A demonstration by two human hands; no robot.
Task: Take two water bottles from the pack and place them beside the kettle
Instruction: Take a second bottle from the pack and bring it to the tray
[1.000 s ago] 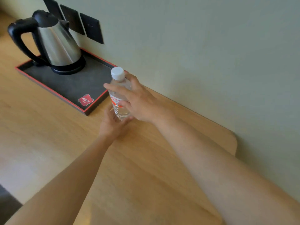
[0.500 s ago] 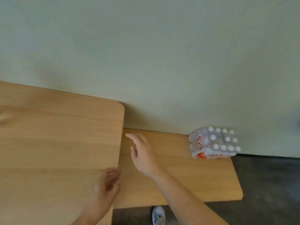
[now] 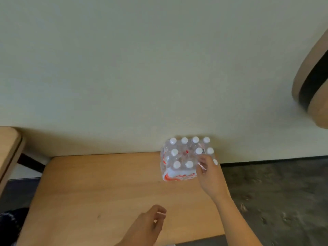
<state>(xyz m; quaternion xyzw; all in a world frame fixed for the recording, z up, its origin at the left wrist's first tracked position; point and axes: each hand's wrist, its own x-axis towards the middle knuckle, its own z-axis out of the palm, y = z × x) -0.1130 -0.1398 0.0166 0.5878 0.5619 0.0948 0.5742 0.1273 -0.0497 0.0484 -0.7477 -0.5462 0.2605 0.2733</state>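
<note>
Pack point(image 3: 184, 160) on low wooden bench point(image 3: 106, 183), against wall. Right hand point(image 3: 208, 173) at pack's right edge, fingers pinching torn wrap. Left hand point(image 3: 147, 226) loosely curled, empty. Bottles prob. light, slick, squashy; grip below cap, at neck.

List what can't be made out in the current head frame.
- Right hand: fingers cover the bottle pack's near right corner; grip on a bottle or just the wrap, cannot tell.
- Bottle count: that corner is hidden.
- Pack label: blurred, unreadable.
- Left hand: cut by the bottom edge, curled, apparently empty.
- Kettle: out of frame.
</note>
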